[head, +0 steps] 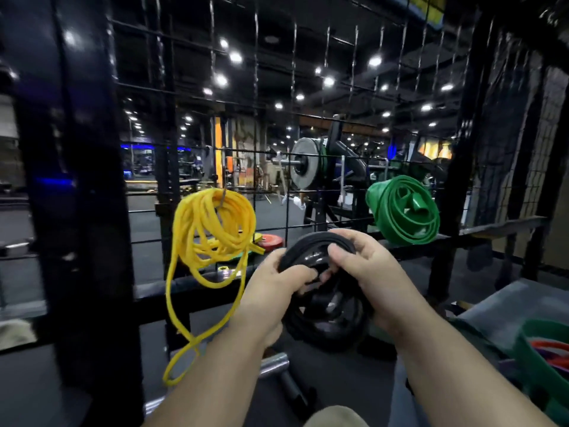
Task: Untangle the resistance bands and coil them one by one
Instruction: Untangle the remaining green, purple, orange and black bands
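Looking down from the head view, both hands work a black band [311,241] in front of the wire grid [167,118]. The left hand [277,282] grasps its lower loops, and the right hand [366,266] curls over the top, fingers clenched around the strands. 2 bands already hang on the grid: a yellow band [215,223], loosely looped with a tail dangling, and a green band [403,211], wound tight. A pile of bands [535,365] waits at lower right, so perhaps half the job remains.
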`<action>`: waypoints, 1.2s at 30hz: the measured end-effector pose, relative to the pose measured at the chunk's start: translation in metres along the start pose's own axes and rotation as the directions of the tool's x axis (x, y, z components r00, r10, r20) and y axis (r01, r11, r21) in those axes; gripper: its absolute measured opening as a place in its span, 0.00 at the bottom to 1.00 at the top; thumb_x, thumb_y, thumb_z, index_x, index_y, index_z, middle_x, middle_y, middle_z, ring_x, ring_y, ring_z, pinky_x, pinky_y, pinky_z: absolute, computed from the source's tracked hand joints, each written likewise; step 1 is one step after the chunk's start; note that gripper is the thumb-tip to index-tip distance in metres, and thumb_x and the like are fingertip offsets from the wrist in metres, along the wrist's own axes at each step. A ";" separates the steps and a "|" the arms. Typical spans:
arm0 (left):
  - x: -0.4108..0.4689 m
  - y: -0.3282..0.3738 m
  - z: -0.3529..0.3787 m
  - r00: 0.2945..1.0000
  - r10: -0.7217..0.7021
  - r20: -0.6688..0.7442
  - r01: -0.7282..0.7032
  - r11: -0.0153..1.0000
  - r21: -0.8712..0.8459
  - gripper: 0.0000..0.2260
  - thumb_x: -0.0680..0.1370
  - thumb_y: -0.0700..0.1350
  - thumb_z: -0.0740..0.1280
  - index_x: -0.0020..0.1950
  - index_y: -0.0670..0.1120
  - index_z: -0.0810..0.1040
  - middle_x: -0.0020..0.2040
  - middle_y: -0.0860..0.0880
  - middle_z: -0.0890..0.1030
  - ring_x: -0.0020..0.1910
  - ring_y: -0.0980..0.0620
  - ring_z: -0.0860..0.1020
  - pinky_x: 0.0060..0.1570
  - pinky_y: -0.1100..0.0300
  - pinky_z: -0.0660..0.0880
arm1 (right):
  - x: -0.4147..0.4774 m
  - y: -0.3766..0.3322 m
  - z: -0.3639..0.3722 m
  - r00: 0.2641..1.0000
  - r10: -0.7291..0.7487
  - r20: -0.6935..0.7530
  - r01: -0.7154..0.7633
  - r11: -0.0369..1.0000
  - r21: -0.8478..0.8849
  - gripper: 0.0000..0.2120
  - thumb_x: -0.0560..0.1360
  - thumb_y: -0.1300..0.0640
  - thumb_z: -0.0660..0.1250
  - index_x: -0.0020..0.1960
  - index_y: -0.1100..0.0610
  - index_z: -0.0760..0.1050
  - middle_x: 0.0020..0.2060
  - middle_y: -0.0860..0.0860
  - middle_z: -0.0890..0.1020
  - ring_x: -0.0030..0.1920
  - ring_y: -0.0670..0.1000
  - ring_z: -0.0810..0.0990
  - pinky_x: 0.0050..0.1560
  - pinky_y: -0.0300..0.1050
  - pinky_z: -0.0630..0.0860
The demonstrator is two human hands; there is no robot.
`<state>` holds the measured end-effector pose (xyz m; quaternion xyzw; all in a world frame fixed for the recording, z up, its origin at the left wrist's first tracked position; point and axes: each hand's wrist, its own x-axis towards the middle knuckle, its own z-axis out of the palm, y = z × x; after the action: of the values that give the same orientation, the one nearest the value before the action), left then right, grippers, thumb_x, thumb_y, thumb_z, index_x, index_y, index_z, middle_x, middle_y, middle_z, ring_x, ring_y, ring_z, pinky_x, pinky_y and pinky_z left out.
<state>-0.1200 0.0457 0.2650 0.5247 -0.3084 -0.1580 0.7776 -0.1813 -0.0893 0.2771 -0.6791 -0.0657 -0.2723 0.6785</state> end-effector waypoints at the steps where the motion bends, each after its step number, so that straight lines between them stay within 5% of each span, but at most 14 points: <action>1: -0.002 0.005 -0.003 1.000 0.021 -0.023 -0.021 1.000 0.020 0.10 0.68 0.35 0.69 0.49 0.42 0.79 0.30 0.48 0.78 0.28 0.52 0.74 0.29 0.63 0.71 | 0.004 0.001 0.005 1.000 -0.002 -0.002 0.002 1.000 0.012 0.15 0.77 0.61 0.68 0.63 0.61 0.74 0.34 0.56 0.81 0.35 0.52 0.79 0.39 0.45 0.78; 4: -0.007 0.019 -0.014 0.991 0.094 -0.094 -0.090 0.995 0.052 0.08 0.67 0.39 0.74 0.44 0.46 0.81 0.30 0.49 0.79 0.30 0.51 0.76 0.31 0.61 0.73 | 0.014 0.000 0.022 0.999 0.004 0.035 -0.005 1.000 0.025 0.13 0.79 0.62 0.65 0.64 0.61 0.73 0.31 0.55 0.78 0.35 0.52 0.78 0.40 0.46 0.77; 10: -0.023 0.048 -0.034 0.979 0.201 -0.044 -0.199 0.979 0.047 0.19 0.66 0.41 0.74 0.56 0.44 0.76 0.44 0.47 0.85 0.43 0.49 0.83 0.43 0.56 0.79 | 0.040 -0.018 0.050 0.993 -0.022 0.116 0.017 0.999 0.048 0.15 0.79 0.61 0.65 0.65 0.58 0.72 0.30 0.53 0.77 0.32 0.51 0.74 0.38 0.45 0.73; 13: -0.024 0.067 -0.038 0.935 0.342 -0.090 -0.314 0.920 0.237 0.08 0.74 0.39 0.70 0.52 0.45 0.76 0.38 0.53 0.83 0.39 0.55 0.81 0.43 0.56 0.80 | 0.051 -0.030 0.066 0.985 -0.054 0.166 0.030 0.989 0.144 0.14 0.78 0.61 0.65 0.63 0.59 0.71 0.31 0.52 0.76 0.31 0.50 0.73 0.37 0.45 0.73; 15: -0.021 0.082 -0.039 0.892 0.427 -0.146 -0.338 0.847 0.410 0.13 0.70 0.48 0.71 0.53 0.49 0.75 0.43 0.53 0.83 0.44 0.54 0.81 0.48 0.51 0.80 | 0.060 -0.041 0.078 0.985 -0.068 0.159 0.036 0.981 0.193 0.11 0.78 0.62 0.65 0.60 0.58 0.72 0.31 0.51 0.77 0.30 0.48 0.75 0.35 0.44 0.75; 18: -0.012 0.101 -0.043 0.819 0.501 -0.281 -0.247 0.748 0.616 0.16 0.72 0.50 0.72 0.55 0.55 0.70 0.46 0.57 0.79 0.45 0.60 0.78 0.43 0.61 0.75 | 0.078 -0.051 0.094 0.989 -0.065 0.134 0.042 0.985 0.169 0.15 0.77 0.60 0.68 0.62 0.60 0.71 0.34 0.50 0.81 0.32 0.48 0.79 0.36 0.45 0.77; 21: -0.003 0.111 -0.056 0.764 0.543 -0.349 -0.166 0.688 0.706 0.17 0.72 0.49 0.69 0.57 0.53 0.67 0.49 0.53 0.78 0.46 0.54 0.79 0.45 0.55 0.76 | 0.092 -0.051 0.110 0.996 -0.048 0.074 0.044 0.998 0.054 0.19 0.75 0.57 0.71 0.62 0.61 0.68 0.34 0.52 0.81 0.33 0.49 0.80 0.38 0.48 0.78; 28: 0.010 0.107 -0.078 0.778 0.482 -0.402 -0.016 0.657 0.754 0.18 0.72 0.49 0.66 0.56 0.55 0.61 0.54 0.49 0.74 0.44 0.46 0.80 0.45 0.44 0.79 | 0.103 -0.038 0.122 0.997 -0.051 -0.052 0.033 0.951 -0.306 0.15 0.75 0.50 0.71 0.55 0.55 0.69 0.46 0.55 0.81 0.46 0.55 0.82 0.54 0.57 0.80; 36: 0.008 0.100 -0.084 0.735 0.562 -0.380 0.105 0.459 0.882 0.12 0.75 0.50 0.62 0.57 0.55 0.65 0.53 0.51 0.69 0.47 0.47 0.74 0.41 0.52 0.72 | 0.103 -0.029 0.127 0.999 -0.018 -0.042 0.004 0.944 -0.330 0.17 0.70 0.41 0.71 0.50 0.48 0.70 0.49 0.53 0.78 0.53 0.57 0.80 0.56 0.61 0.78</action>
<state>-0.0674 0.1412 0.3372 0.8087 -0.1380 0.3182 0.4751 -0.0721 0.0057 0.3586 -0.7765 -0.0080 -0.2983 0.5550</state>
